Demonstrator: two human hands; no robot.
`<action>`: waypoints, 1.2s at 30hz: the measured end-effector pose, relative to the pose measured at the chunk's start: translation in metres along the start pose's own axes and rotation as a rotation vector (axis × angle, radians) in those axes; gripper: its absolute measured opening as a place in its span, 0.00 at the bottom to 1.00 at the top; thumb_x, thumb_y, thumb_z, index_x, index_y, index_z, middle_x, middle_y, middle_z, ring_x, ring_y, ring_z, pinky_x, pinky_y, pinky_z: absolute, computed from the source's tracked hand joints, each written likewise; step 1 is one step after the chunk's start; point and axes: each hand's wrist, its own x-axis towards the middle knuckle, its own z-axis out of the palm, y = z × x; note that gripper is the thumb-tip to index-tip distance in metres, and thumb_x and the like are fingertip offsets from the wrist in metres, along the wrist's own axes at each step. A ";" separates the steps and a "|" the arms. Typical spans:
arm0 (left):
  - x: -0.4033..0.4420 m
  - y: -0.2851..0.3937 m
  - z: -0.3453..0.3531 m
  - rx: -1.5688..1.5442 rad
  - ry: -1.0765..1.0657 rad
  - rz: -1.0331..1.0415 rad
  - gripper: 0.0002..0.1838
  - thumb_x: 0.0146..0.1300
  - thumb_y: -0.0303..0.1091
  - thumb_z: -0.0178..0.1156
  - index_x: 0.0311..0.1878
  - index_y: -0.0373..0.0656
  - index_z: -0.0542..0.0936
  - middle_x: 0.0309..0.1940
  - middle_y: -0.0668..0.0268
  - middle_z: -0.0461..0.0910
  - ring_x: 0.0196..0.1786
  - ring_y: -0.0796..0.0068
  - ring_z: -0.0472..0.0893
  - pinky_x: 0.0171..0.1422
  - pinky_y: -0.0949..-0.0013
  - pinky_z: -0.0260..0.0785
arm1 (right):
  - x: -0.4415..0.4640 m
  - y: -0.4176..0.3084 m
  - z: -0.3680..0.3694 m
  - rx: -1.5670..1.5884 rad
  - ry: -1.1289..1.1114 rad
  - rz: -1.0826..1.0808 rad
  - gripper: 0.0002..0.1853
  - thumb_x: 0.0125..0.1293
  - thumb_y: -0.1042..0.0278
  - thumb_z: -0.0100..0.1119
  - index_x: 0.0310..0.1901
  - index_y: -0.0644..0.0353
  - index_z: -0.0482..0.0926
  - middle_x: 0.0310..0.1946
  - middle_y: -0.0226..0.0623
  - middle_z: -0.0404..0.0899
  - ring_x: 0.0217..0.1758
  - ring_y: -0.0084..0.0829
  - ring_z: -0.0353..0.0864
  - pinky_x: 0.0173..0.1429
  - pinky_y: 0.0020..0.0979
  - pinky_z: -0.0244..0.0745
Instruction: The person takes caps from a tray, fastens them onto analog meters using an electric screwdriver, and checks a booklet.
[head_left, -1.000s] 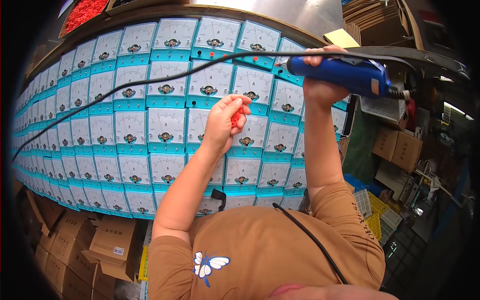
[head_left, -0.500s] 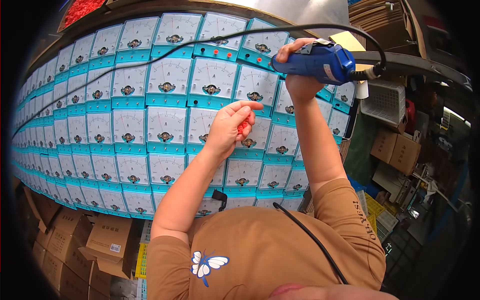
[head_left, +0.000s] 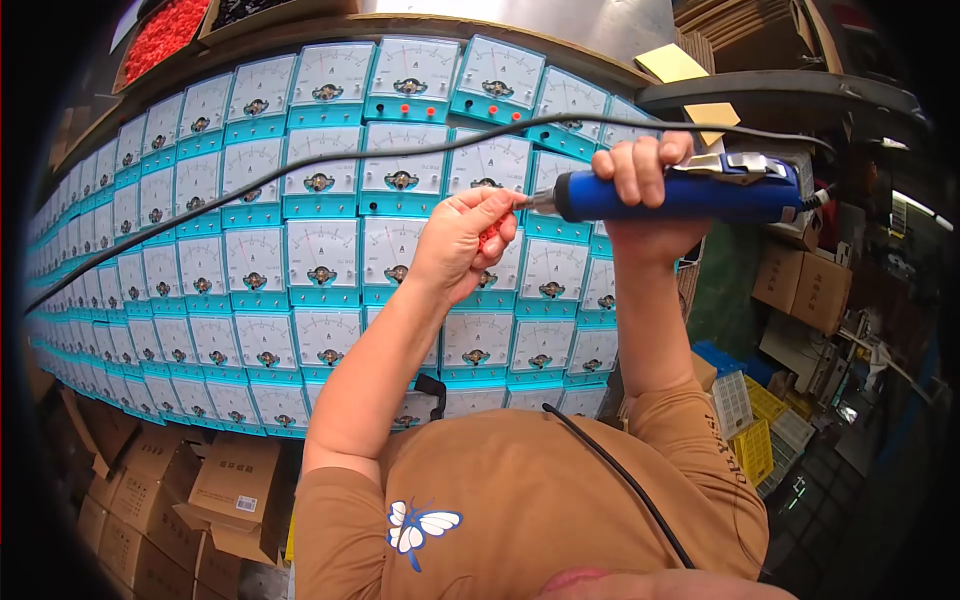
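My right hand is wrapped round a blue electric screwdriver, held level with its tip pointing left. The tip meets the pinched thumb and forefinger of my left hand; what sits between those fingertips is too small to make out. Small red plastic pieces show in the curled fingers of the same hand. Under both hands lie rows of white-faced ammeters with teal bases. A few in the top rows carry red and black terminals.
A black cord crosses above the meters. Boxes of red parts and black parts stand at the back left. Cardboard cartons are stacked at lower left. Yellow crates and more cartons stand at right.
My right hand has brought the screwdriver down and turned it level, so its tip now meets my left fingertips. My left forefinger, stretched out before, is now pinched against the thumb.
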 end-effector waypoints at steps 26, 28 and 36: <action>0.009 -0.021 -0.009 0.174 0.082 0.012 0.10 0.69 0.35 0.54 0.40 0.37 0.75 0.22 0.71 0.75 0.16 0.91 0.66 0.14 0.87 0.52 | 0.012 0.016 -0.073 -0.568 0.222 -0.251 0.26 0.66 0.44 0.42 0.39 0.64 0.73 0.23 0.42 0.76 0.29 0.35 0.78 0.36 0.32 0.73; 0.009 -0.021 -0.016 0.144 0.085 -0.007 0.10 0.69 0.35 0.54 0.40 0.37 0.75 0.22 0.71 0.75 0.16 0.91 0.66 0.14 0.87 0.52 | 0.014 0.010 -0.071 -0.550 0.239 -0.281 0.26 0.66 0.43 0.41 0.40 0.64 0.73 0.23 0.42 0.76 0.29 0.34 0.78 0.37 0.32 0.73; 0.011 -0.026 -0.014 0.154 0.083 -0.031 0.10 0.69 0.35 0.54 0.40 0.37 0.75 0.22 0.71 0.75 0.16 0.91 0.66 0.14 0.87 0.52 | 0.018 0.001 -0.077 -0.533 0.239 -0.277 0.24 0.66 0.48 0.41 0.40 0.64 0.73 0.22 0.42 0.76 0.27 0.34 0.76 0.38 0.34 0.72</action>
